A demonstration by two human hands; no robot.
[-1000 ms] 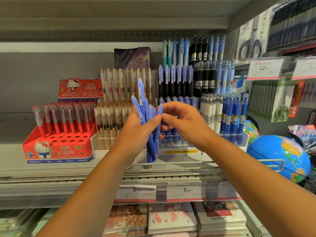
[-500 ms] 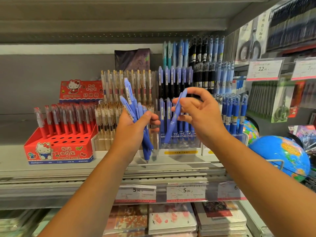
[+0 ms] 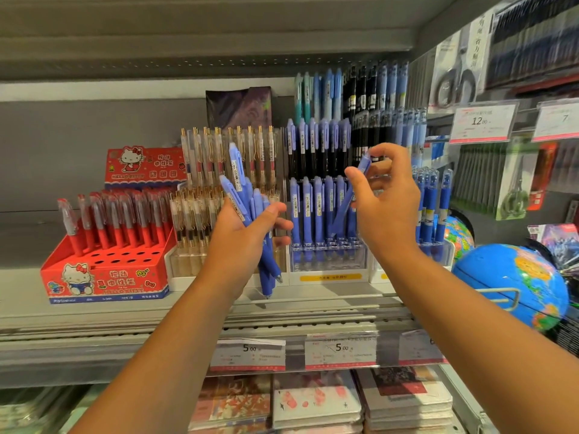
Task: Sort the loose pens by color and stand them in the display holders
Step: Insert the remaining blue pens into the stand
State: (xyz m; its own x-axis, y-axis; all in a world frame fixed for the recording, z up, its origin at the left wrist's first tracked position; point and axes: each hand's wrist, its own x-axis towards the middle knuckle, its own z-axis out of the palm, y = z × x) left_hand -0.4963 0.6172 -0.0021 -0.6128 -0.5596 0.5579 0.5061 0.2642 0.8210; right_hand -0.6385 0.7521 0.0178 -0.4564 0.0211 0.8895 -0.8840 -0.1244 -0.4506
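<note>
At the centre of the frame the left hand [image 3: 241, 242] gripped a bundle of blue pens [image 3: 250, 202], its fingers and thumb curled round the smooth, matte plastic barrels; the clip ends fanned upward and the pointed tips hung below the palm, in front of the shelf edge [image 3: 125, 311]. Right of centre, the right hand [image 3: 388, 211] pinched a single blue pen [image 3: 364, 163] near its top between thumb and fingertips, the other fingers loosely spread. That pen slanted down to the left, its lower end among the upright blue pens in the clear plastic holder [image 3: 329, 256], a boxy, transparent rack with rows of round sockets; whether the tip sat in a socket could not be told. At the lower left of the shelf stood a red cardboard display box [image 3: 103, 277], printed with a cartoon cat and punched with round holes, red-barrelled pens in its back rows. Between it and the blue rack were clear-barrelled pens with gold clips [image 3: 225, 145]. At the right edge sat a glossy blue globe [image 3: 513, 283]. Paper price tags [image 3: 340, 350] lined the grey metal shelf front.
</note>
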